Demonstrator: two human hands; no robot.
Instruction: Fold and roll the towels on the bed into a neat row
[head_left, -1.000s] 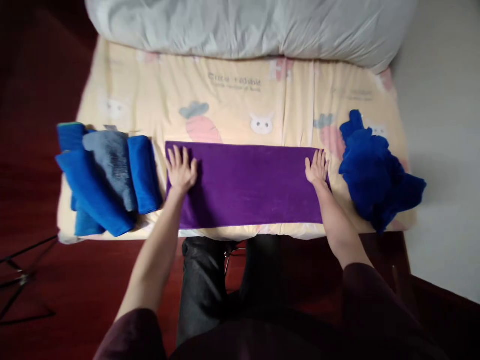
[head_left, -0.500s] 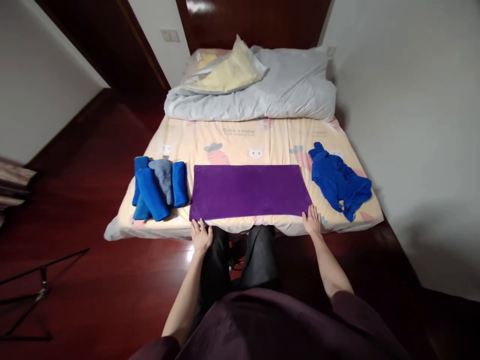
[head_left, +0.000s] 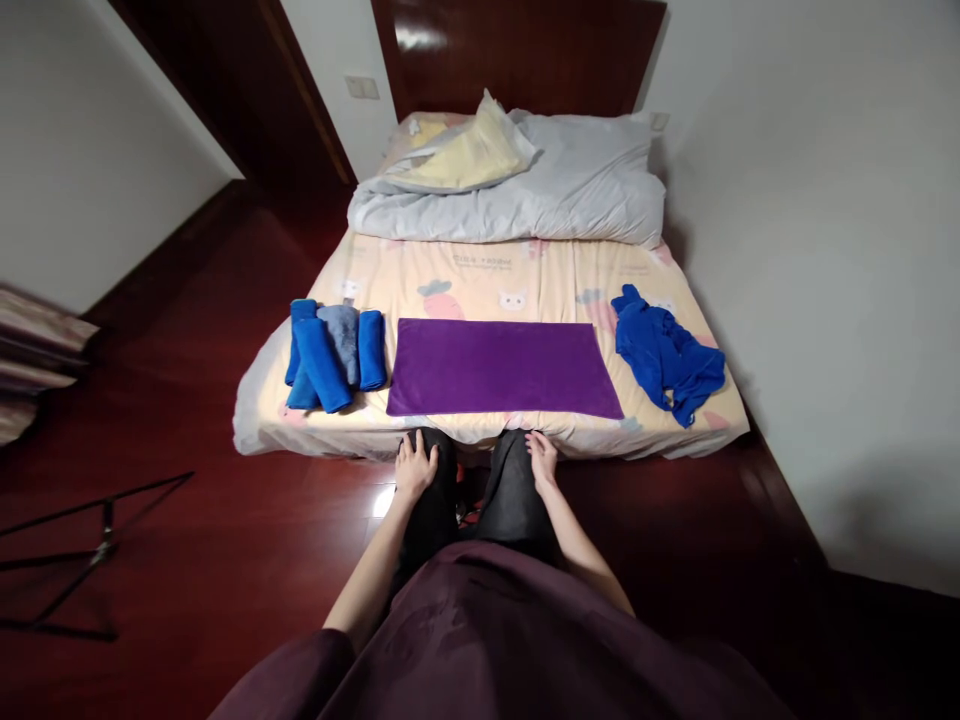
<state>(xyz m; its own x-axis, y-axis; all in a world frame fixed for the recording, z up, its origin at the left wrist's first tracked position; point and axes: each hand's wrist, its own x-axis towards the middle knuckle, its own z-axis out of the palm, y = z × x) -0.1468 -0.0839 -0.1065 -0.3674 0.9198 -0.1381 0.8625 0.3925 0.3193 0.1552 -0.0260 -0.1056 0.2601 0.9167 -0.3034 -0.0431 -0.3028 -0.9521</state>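
Observation:
A purple towel (head_left: 502, 368) lies spread flat near the front edge of the bed. My left hand (head_left: 415, 468) rests on my left knee, fingers apart and holding nothing. By my right knee is my right hand (head_left: 541, 460), its fingers loosely extended with nothing in them. Both hands are apart from the towel, just in front of its near edge. Several rolled towels, blue ones (head_left: 322, 365) and a grey-blue one (head_left: 341, 340), are piled left of the purple towel. On its right lies a crumpled heap of blue cloth (head_left: 666, 355).
A grey quilt (head_left: 592, 180) and a pale yellow cloth (head_left: 476, 155) are bunched at the head of the bed (head_left: 420, 255). A black metal stand (head_left: 105, 550) is on the dark red floor at left. A wall (head_left: 825, 250) rises at right.
Both hands have left the near corners of the purple towel and drawn back to my knees. My right hand has moved far inward to the left. The towel still lies flat.

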